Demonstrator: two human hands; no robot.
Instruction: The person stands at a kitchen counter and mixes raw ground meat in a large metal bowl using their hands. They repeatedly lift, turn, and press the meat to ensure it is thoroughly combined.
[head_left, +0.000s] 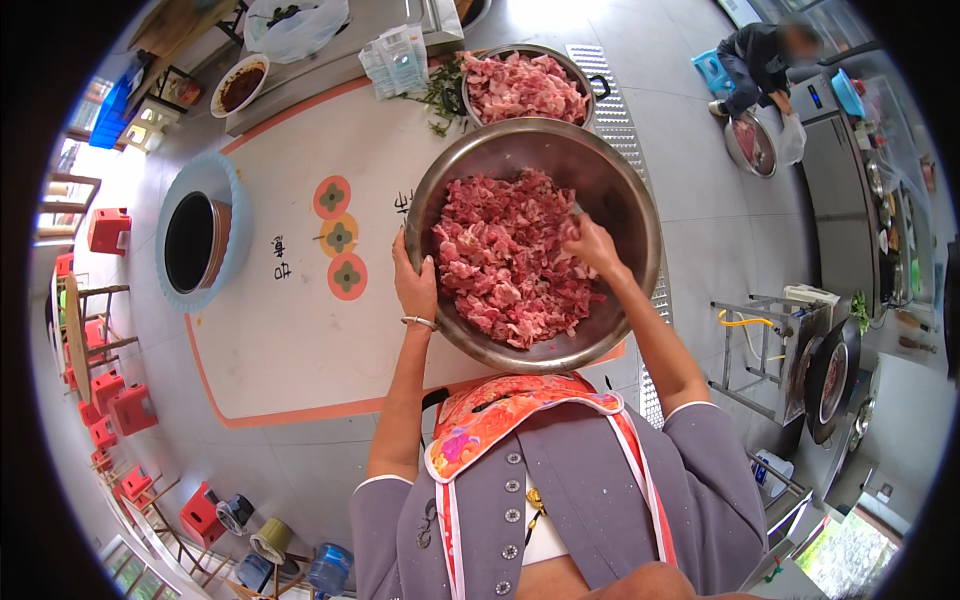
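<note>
A large stainless steel bowl (637, 300) stands at the near right of the table, holding a heap of chopped raw meat (510, 255). My left hand (416, 281) holds the bowl's left rim, with the thumb at the inner side; a bracelet is on that wrist. Inside the bowl, my right hand (592, 244) is at the right edge of the heap, its fingers curled against meat and partly hidden. Just beyond the bowl is a metal pot (598, 86) full of more cut raw meat (525, 86).
Green leafy stems (442, 94) and plastic packets (396, 61) lie left of the pot. A light blue basin (169, 232) with a dark pot inside is at the table's left end. A person (757, 64) sits at the upper right near a metal basin (769, 161).
</note>
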